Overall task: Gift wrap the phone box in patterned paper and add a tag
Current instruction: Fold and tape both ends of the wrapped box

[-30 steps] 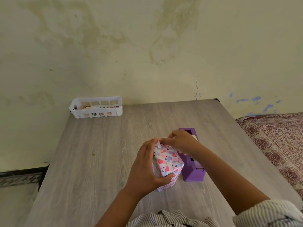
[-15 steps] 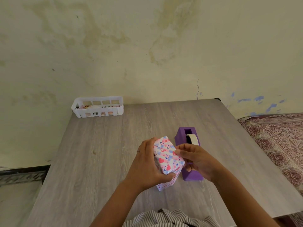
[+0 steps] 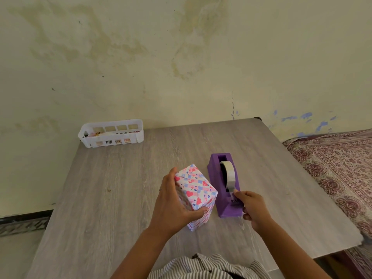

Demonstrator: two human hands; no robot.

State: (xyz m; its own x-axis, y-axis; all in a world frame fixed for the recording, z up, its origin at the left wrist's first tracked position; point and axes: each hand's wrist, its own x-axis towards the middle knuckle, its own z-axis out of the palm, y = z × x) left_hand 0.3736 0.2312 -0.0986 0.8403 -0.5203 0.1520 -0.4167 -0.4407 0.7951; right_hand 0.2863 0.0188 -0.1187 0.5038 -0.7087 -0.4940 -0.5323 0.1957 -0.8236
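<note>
Near the front edge of the grey wood-grain table, a phone box wrapped in white paper patterned with pink and blue hearts stands on end, its folded top flaps facing up. The left hand is clamped around its left side, fingers spread flat along the paper and the thumb hooked over the near corner, keeping the folds shut. Just right of the box, not quite touching it, sits a purple plastic tape dispenser with a roll of clear tape in its cradle. The right hand is at the dispenser's near end, thumb and forefinger pinched on the loose end of the tape by the cutter.

The step in hand looks to be drawing off a strip to seal the end flaps. To do it well, I would pull the tape out low and steady, long enough to bridge the seam, then snap it down against the cutter's teeth. The dispenser may slide, since neither hand holds it down. The left hand ought not to loosen, or the flaps could spring open.

A white slotted plastic basket with small items inside sits at the far left corner against the wall, well apart from the work; whether it holds the tag I cannot tell.
</note>
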